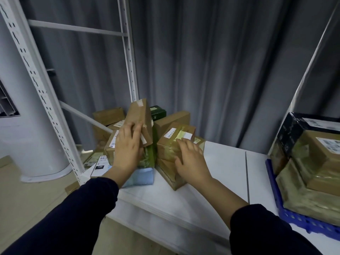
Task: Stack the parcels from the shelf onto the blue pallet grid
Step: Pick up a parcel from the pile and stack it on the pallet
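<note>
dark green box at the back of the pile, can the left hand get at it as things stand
Probably not directly. The dark green box sits behind the tilted brown parcel that the left hand is pressed against, so that parcel blocks the way.

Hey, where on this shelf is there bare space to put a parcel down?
The white shelf top is bare between the taped parcel under the right hand and the blue pallet grid, and along the near edge. The left end, around the left hand, is packed with boxes, and the grid is already loaded.
</note>
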